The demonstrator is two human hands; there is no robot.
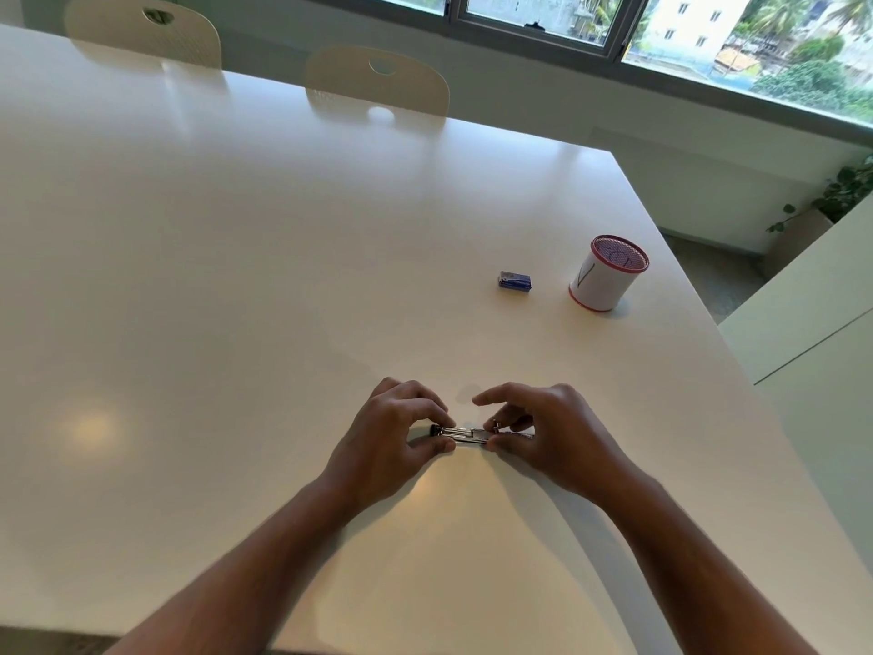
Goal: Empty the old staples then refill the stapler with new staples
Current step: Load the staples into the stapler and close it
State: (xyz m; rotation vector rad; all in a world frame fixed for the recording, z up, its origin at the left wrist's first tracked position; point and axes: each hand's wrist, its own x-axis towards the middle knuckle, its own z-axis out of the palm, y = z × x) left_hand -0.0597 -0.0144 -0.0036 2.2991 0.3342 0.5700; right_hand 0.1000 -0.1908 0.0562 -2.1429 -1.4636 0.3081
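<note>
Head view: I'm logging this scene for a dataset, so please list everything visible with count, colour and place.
Stapler: one, silver metal, lying on the table near the front edge, held at both ends.
Staple box: one, blue, on the table to the right, far from the hands.
Cup: one, white with red rims, upright beside the staple box, nearer the table's right edge.
Table: one, white, fills most of the view.
Chairs: two, cream, at the table's far side.
Window: one, behind the table, buildings and trees outside.
Plant: one, green, far right.
Left hand: pinches the stapler's left end.
Right hand: pinches its right end.
</note>
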